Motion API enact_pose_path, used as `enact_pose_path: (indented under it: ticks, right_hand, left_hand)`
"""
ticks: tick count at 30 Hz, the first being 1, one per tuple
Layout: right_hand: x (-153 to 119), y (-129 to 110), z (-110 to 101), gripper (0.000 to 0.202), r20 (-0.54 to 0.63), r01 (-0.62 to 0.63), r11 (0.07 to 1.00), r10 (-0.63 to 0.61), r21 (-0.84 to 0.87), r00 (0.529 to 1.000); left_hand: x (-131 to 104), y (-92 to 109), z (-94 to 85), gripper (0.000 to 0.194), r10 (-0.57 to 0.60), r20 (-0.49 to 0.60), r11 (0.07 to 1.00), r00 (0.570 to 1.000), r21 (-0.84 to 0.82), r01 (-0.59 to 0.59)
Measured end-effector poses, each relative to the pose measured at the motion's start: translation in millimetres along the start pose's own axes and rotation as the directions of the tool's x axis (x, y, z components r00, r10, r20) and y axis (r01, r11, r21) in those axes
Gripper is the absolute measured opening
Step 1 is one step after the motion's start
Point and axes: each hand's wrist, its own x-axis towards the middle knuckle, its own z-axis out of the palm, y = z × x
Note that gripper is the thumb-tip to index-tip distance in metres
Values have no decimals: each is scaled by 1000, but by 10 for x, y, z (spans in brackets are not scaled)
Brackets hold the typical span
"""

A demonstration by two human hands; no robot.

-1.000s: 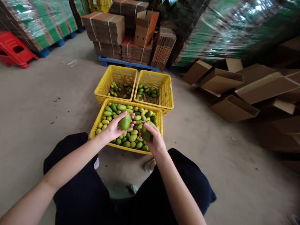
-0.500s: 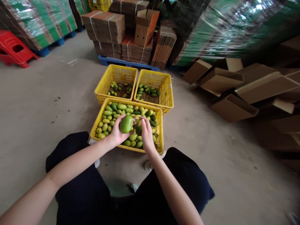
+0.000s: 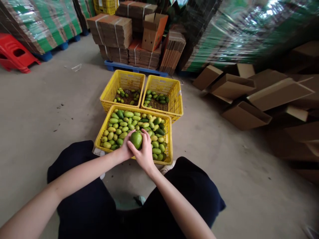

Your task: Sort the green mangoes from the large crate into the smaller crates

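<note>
Cradling a green fruit (image 3: 136, 140) above the fruit-filled yellow crate (image 3: 169, 132), the left hand (image 3: 126, 146) is supporting one side while the right hand (image 3: 145, 154) is grasping the other. Two more crates (image 3: 177, 96) are standing just behind.

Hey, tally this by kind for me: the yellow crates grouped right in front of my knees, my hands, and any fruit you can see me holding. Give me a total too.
Yellow plastic crates: 3
Bare hands, left hand and right hand: 2
Green fruit visibly held: 1
Total: 6
</note>
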Motion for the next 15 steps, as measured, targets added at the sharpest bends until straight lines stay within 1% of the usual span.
enact_pose_path:
  ticks: [2, 3, 4, 6, 7, 8, 9, 10, 11, 12, 13, 14, 15]
  right_hand:
    - [39, -36, -43, 41, -10, -28, 992, 29, 122, 1000]
    - [69, -58, -77, 41, -15, -56, 978, 60, 203, 998]
    - [105, -80, -118, 40, -26, -83, 955, 95, 286, 995]
    - [188, -116, -224, 36, -89, -106, 903, 156, 416, 984]
    - [231, -126, -286, 34, -136, -99, 891, 176, 443, 975]
    - [271, -127, -351, 34, -181, -90, 893, 187, 442, 966]
    - [308, -120, -415, 34, -215, -85, 906, 188, 414, 958]
    - [338, -104, -475, 37, -237, -79, 928, 174, 363, 956]
    - [362, -82, -527, 39, -250, -63, 956, 139, 288, 958]
    - [377, -57, -568, 41, -264, -34, 981, 84, 191, 961]
    - [383, -30, -597, 40, -280, 10, 997, 13, 83, 960]
    - [381, -5, -611, 39, -295, 63, 998, -68, -26, 953]
    - [373, 15, -613, 37, -304, 116, 986, -148, -121, 941]
  left_hand:
    - [44, 36, 7, 18, -34, -24, 999, 999, -14, 34]
    - [57, 66, 28, 14, -54, -15, 998, 998, -24, 54]
    - [61, 103, 56, 11, -65, 11, 998, 998, -12, 65]
    - [41, 188, 121, 14, -58, 79, 998, 995, 45, 54]
    - [18, 232, 151, 16, -36, 110, 995, 993, 91, 26]
    - [-10, 274, 175, 18, 7, 128, 988, 992, 150, -26]
    - [-40, 313, 191, 21, 79, 138, 969, 987, 221, -108]
    - [-68, 349, 199, 25, 176, 150, 928, 973, 305, -215]
    - [-92, 379, 199, 32, 286, 175, 856, 942, 395, -333]
    - [-109, 403, 191, 40, 396, 217, 752, 892, 480, -451]
    - [-117, 422, 178, 46, 497, 272, 623, 824, 550, -557]
    - [-118, 435, 162, 50, 574, 334, 484, 747, 598, -639]
    - [-112, 442, 143, 50, 627, 393, 355, 672, 624, -696]
